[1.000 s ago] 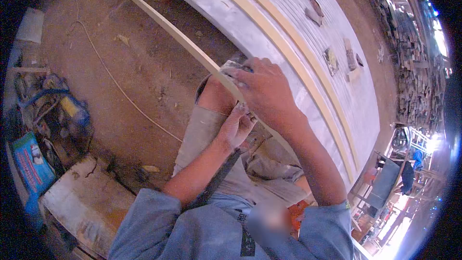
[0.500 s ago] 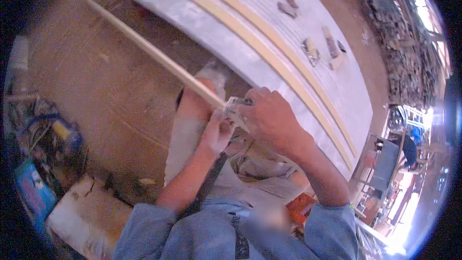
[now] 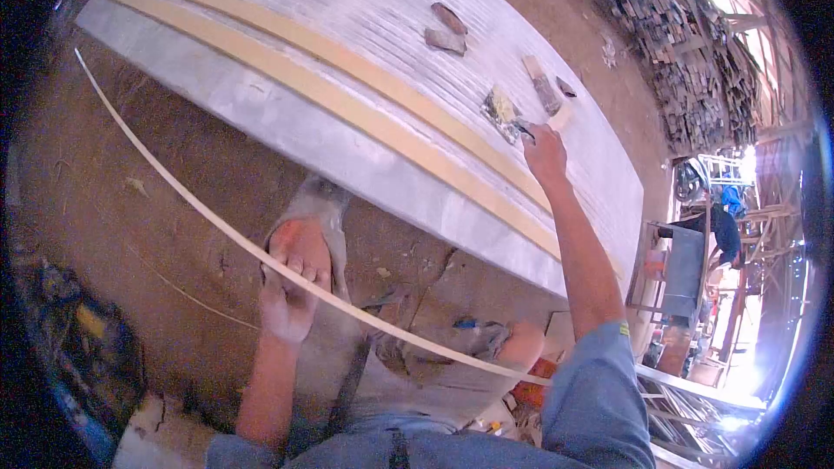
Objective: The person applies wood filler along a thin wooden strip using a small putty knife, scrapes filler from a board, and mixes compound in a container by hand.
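Observation:
A long, thin wooden strip crosses in front of me in a bow, from the upper left to my right side. My left hand is closed around it near my knee. My right hand stretches over the pale ridged board and pinches a small dark tool, mostly hidden by the fingers. Its tip is at a yellowish lump of paste on a crumpled sheet. Beside the lump lie a wooden-handled brush-like piece and a small dark piece.
Two yellowish wooden strips run along the big pale board. Two brown blocks lie farther back on it. Stacked timber stands at the right, near a grey bench and another person.
My right hand has left the strip by my left hand and reached out to the paste on the board. The strip has shifted across my lap and now bows; my left hand moved left and down.

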